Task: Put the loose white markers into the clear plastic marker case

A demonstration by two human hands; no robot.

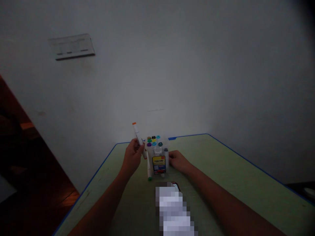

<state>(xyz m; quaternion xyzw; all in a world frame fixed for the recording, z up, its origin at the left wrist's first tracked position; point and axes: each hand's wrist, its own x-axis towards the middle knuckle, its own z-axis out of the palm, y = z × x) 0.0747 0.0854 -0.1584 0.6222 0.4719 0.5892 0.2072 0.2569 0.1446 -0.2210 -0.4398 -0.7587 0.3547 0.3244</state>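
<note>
A clear plastic marker box with a yellow label stands on the green table, several coloured marker caps showing at its top. My left hand is closed round an upright white marker with an orange cap, just left of the box. My right hand rests against the box's right side, its fingers next to a grey-capped marker. A white marker with a green tip leans at the box's front left.
The table has a blue edge and stands against a white wall with a switch plate. A pixelated patch covers something on the table near me. Dark wooden floor lies to the left.
</note>
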